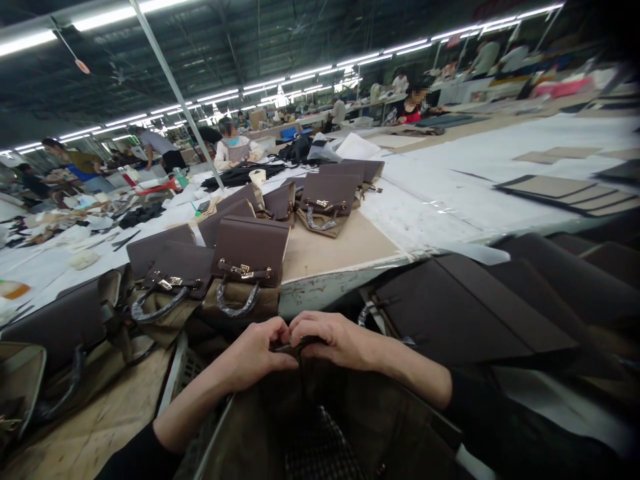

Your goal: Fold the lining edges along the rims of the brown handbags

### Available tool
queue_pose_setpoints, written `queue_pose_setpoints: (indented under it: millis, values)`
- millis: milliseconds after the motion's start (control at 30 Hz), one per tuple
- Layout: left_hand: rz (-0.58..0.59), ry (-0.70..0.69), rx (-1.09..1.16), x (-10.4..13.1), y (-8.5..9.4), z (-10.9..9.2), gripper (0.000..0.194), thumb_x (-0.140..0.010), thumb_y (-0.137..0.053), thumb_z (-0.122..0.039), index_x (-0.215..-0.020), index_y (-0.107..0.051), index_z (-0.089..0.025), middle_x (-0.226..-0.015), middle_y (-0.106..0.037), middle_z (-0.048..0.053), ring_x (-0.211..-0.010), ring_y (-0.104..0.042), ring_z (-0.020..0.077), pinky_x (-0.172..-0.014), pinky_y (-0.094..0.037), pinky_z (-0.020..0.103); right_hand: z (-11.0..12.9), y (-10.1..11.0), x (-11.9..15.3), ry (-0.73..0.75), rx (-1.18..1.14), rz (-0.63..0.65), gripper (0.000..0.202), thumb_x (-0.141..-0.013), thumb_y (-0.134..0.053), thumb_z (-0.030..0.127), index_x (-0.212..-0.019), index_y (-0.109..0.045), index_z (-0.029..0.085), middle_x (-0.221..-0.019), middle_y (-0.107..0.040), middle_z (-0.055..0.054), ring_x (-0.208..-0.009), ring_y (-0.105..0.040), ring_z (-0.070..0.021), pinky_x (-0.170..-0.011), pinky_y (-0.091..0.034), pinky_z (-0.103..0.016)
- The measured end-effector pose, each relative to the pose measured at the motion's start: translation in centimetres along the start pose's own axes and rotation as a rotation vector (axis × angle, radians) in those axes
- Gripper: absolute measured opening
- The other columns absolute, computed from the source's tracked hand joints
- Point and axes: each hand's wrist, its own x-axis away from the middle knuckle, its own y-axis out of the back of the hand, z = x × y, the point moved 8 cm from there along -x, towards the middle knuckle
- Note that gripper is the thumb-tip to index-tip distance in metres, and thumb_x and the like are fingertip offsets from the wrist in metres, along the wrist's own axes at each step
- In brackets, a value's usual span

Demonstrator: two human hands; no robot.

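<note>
The left hand and the right hand are close together, fingertips almost meeting; both have bent fingers and pinch a thin dark strip between thumb and fingertips; the strip is at the top of a big open brown bag, which is right under the hands; it is too dark there to tell how strip and bag join; a black and white checked cloth shows below the hands; a crate with holes is just left of the left hand, partly behind its arm; farther left is a wooden board with brown bags beside it; to the right of the right hand, big dark bags lie slanted in a heap; just past the hands, a brown bag with a gold clasp has its shiny wrapped handle toward them, and a second clasp bag is at its left; past these, a tan sheet lies on a long white table, with more bags on it; far ahead and right of the hands are flat tan pieces; well beyond the hands, a person in a blue mask is at the table; long bright lamps hang farthest off.
</note>
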Motion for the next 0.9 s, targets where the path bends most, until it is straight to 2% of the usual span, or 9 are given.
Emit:
queue_pose_setpoints:
  millis: [233, 433, 600, 767, 900]
  values:
    - [-0.007, -0.001, -0.037, -0.3, -0.2, 0.0, 0.032, -0.067, -0.078, -0.03, -0.078, -0.05, -0.019, -0.069, -0.046, -0.009, -0.067, -0.038, 0.0101, -0.057, -0.029, 0.024, 0.3, 0.0, 0.2, -0.008, 0.049, 0.033, 0.013, -0.089, -0.06, 0.014, -0.1, -0.06, 0.02, -0.114, -0.061, -0.004, -0.101, -0.06, -0.0163, -0.087, -0.046, -0.027]
    - [0.026, 0.012, -0.037, 0.1, 0.0, -0.1, 0.027, -0.069, -0.076, -0.028, -0.084, -0.055, -0.019, -0.073, -0.049, -0.008, -0.071, -0.042, 0.0114, -0.061, -0.032, 0.024, -0.2, 0.2, 0.2, -0.146, 0.111, 0.002, 0.006, -0.089, -0.062, 0.023, -0.094, -0.062, 0.021, -0.09, -0.067, 0.0, -0.082, -0.063, -0.0157, -0.073, -0.046, -0.025]
    - [0.116, 0.03, 0.052, 0.9, -0.1, -0.2, 0.021, -0.076, -0.069, -0.028, -0.092, -0.057, -0.019, -0.079, -0.058, -0.005, -0.075, -0.05, 0.0139, -0.065, -0.036, 0.025, -0.7, 0.3, 0.2, -0.229, 0.123, -0.021, 0.007, -0.088, -0.064, 0.026, -0.092, -0.065, 0.021, -0.085, -0.07, 0.0, -0.078, -0.064, -0.0163, -0.071, -0.045, -0.025]
    - [0.099, 0.041, 0.014, 1.0, 0.1, -0.2, 0.016, -0.079, -0.064, -0.029, -0.089, -0.058, -0.019, -0.078, -0.058, -0.005, -0.075, -0.051, 0.0146, -0.065, -0.035, 0.026, -1.2, 0.7, 0.3, -0.268, 0.186, -0.069, 0.014, -0.083, -0.069, 0.029, -0.091, -0.06, 0.021, -0.08, -0.066, 0.001, -0.072, -0.06, -0.0163, -0.063, -0.041, -0.026]
    - [0.082, 0.035, -0.003, 0.8, 0.1, -0.1, 0.015, -0.079, -0.065, -0.029, -0.088, -0.059, -0.019, -0.076, -0.056, -0.006, -0.073, -0.048, 0.0135, -0.064, -0.034, 0.026, -1.1, 0.4, 0.3, -0.197, 0.195, -0.048, 0.01, -0.085, -0.067, 0.027, -0.089, -0.06, 0.021, -0.085, -0.065, 0.0, -0.076, -0.06, -0.0161, -0.067, -0.043, -0.026]
